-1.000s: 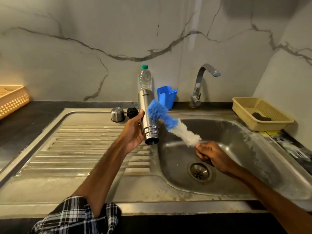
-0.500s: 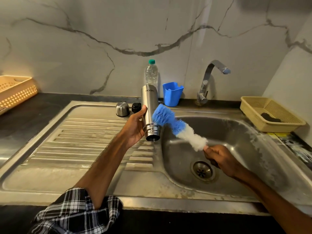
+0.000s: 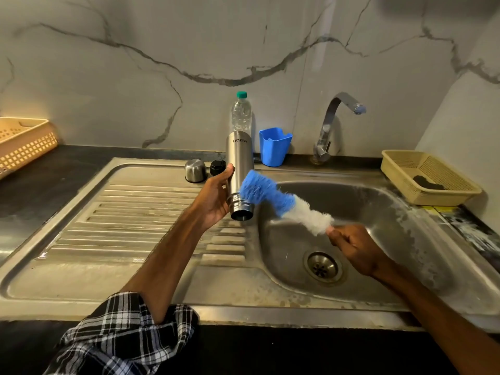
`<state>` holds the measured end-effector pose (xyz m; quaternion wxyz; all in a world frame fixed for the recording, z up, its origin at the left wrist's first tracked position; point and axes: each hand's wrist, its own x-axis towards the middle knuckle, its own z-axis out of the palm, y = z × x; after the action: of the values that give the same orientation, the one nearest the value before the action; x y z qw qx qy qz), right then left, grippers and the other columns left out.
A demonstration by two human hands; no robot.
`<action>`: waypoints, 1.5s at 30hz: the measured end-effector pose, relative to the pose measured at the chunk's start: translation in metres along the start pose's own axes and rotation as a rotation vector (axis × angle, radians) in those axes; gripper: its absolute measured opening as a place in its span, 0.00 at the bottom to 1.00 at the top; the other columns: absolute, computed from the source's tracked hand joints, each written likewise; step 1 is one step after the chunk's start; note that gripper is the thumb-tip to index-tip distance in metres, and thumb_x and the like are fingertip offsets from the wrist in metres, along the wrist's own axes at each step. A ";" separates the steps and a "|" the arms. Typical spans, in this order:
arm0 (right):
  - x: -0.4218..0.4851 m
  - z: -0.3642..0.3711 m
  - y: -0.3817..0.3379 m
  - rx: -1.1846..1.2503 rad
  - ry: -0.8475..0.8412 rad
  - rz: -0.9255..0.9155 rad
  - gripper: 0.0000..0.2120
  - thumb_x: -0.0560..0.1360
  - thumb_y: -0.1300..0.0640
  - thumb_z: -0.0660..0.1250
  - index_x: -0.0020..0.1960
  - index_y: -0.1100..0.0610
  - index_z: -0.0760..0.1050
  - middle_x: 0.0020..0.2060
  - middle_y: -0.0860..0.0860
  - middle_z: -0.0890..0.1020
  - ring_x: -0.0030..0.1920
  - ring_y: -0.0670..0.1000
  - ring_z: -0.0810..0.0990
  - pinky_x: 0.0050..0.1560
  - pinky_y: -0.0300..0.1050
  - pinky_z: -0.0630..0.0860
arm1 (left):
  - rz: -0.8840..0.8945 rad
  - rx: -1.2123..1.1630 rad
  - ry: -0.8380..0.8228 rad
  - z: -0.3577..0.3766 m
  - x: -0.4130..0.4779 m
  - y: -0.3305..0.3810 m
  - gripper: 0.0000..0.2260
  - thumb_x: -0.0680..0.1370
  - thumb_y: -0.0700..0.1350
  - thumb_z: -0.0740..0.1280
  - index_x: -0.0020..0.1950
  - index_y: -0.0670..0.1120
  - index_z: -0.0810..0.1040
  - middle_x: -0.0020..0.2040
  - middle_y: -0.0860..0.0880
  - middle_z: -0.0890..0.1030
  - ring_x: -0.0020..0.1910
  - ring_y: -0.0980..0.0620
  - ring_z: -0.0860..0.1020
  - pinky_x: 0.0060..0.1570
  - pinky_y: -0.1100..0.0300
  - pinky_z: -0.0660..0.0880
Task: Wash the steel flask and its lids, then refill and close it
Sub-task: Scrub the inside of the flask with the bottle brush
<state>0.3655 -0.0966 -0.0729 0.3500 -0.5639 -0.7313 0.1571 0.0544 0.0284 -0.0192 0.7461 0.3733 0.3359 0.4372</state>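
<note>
Right grip (image 3: 351, 247) clenched round the bottle brush (image 3: 273, 198) handle, over the sink (image 3: 270, 296) basin. Left grip (image 3: 216, 196) grasps the steel flask (image 3: 239, 169) mid-body, mouth end down and toward the camera, at the basin's left edge. Blue bristles are touching the flask wall just above the neck.

Step in hand, as I read it: scrubbing the outside. Rotate the flask in the left grip so the bristles cover the full circumference, work the threads, and keep it over the basin for drips.

Steel cap (image 3: 195, 170) and black inner lid (image 3: 217, 167) sit on the drainboard behind, unwashed by the look of it. No water visible at the tap (image 3: 338, 115).

Versus 1 s ago: the brush head has slid from mid-body down to the neck. Lids unmoved.
</note>
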 end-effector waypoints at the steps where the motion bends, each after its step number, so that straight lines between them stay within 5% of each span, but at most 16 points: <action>1: 0.000 0.000 0.000 -0.006 0.007 -0.003 0.35 0.78 0.30 0.51 0.28 0.58 0.66 0.24 0.46 0.66 0.26 0.44 0.63 0.29 0.50 0.63 | 0.001 -0.006 0.000 -0.001 0.000 0.000 0.26 0.82 0.56 0.65 0.73 0.40 0.71 0.56 0.40 0.84 0.51 0.45 0.85 0.45 0.50 0.84; 5: 0.000 0.003 0.000 -0.060 -0.019 -0.042 0.34 0.79 0.33 0.53 0.27 0.59 0.66 0.23 0.45 0.65 0.26 0.43 0.62 0.29 0.44 0.62 | -0.008 0.047 0.002 -0.002 0.002 -0.002 0.27 0.80 0.58 0.67 0.72 0.41 0.72 0.60 0.37 0.82 0.56 0.40 0.84 0.53 0.47 0.82; 14: 0.002 0.000 0.005 -0.083 0.043 -0.048 0.32 0.79 0.32 0.51 0.28 0.54 0.65 0.24 0.45 0.65 0.26 0.43 0.62 0.29 0.48 0.63 | -0.002 0.041 -0.008 0.000 0.002 -0.003 0.27 0.81 0.56 0.66 0.73 0.40 0.71 0.55 0.41 0.82 0.51 0.43 0.83 0.48 0.50 0.83; 18: 0.003 0.003 0.007 -0.094 0.018 -0.053 0.30 0.80 0.36 0.53 0.27 0.56 0.64 0.23 0.45 0.65 0.25 0.42 0.62 0.29 0.44 0.62 | -0.008 0.044 -0.020 -0.001 0.003 -0.004 0.25 0.81 0.57 0.65 0.70 0.40 0.72 0.58 0.39 0.81 0.55 0.41 0.82 0.56 0.47 0.81; 25: 0.003 0.006 0.006 -0.097 0.018 -0.039 0.26 0.80 0.41 0.53 0.27 0.52 0.63 0.23 0.45 0.64 0.25 0.42 0.61 0.29 0.43 0.60 | -0.028 0.061 -0.053 0.004 0.003 -0.009 0.28 0.77 0.57 0.69 0.69 0.40 0.72 0.54 0.41 0.83 0.49 0.44 0.84 0.49 0.52 0.83; 29: 0.006 0.001 0.005 -0.058 0.097 -0.002 0.24 0.79 0.40 0.53 0.28 0.50 0.62 0.23 0.45 0.64 0.25 0.43 0.62 0.29 0.41 0.59 | -0.023 0.053 -0.033 0.002 0.006 -0.011 0.27 0.78 0.56 0.68 0.71 0.40 0.72 0.55 0.40 0.84 0.52 0.42 0.83 0.58 0.47 0.80; 32: 0.004 0.002 0.005 -0.117 0.047 -0.064 0.25 0.81 0.42 0.53 0.28 0.50 0.60 0.24 0.44 0.62 0.25 0.43 0.60 0.29 0.41 0.57 | -0.024 0.063 -0.030 0.004 0.004 -0.011 0.25 0.79 0.56 0.67 0.69 0.40 0.73 0.49 0.43 0.85 0.46 0.46 0.84 0.47 0.52 0.84; 36: 0.007 0.000 0.003 -0.090 0.105 -0.013 0.23 0.80 0.42 0.53 0.29 0.50 0.62 0.24 0.44 0.64 0.25 0.44 0.63 0.29 0.39 0.58 | -0.012 0.040 -0.020 0.003 0.006 -0.011 0.25 0.81 0.55 0.67 0.71 0.41 0.72 0.57 0.40 0.83 0.55 0.41 0.82 0.63 0.44 0.78; 39: 0.004 0.003 0.005 -0.111 0.051 -0.052 0.26 0.81 0.41 0.53 0.28 0.52 0.62 0.23 0.47 0.63 0.26 0.43 0.61 0.29 0.44 0.59 | -0.020 0.055 -0.038 0.004 0.003 -0.011 0.23 0.82 0.55 0.64 0.69 0.40 0.74 0.51 0.43 0.86 0.48 0.45 0.85 0.50 0.52 0.83; 45: 0.003 0.008 0.001 -0.072 0.053 -0.009 0.24 0.79 0.41 0.53 0.27 0.50 0.64 0.22 0.44 0.65 0.24 0.44 0.62 0.28 0.41 0.58 | -0.024 0.062 -0.021 0.004 0.004 -0.014 0.22 0.82 0.55 0.65 0.69 0.42 0.73 0.58 0.39 0.83 0.53 0.42 0.83 0.58 0.46 0.79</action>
<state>0.3599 -0.0925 -0.0780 0.3493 -0.5769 -0.7294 0.1144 0.0652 0.0263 -0.0302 0.7427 0.3968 0.3461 0.4137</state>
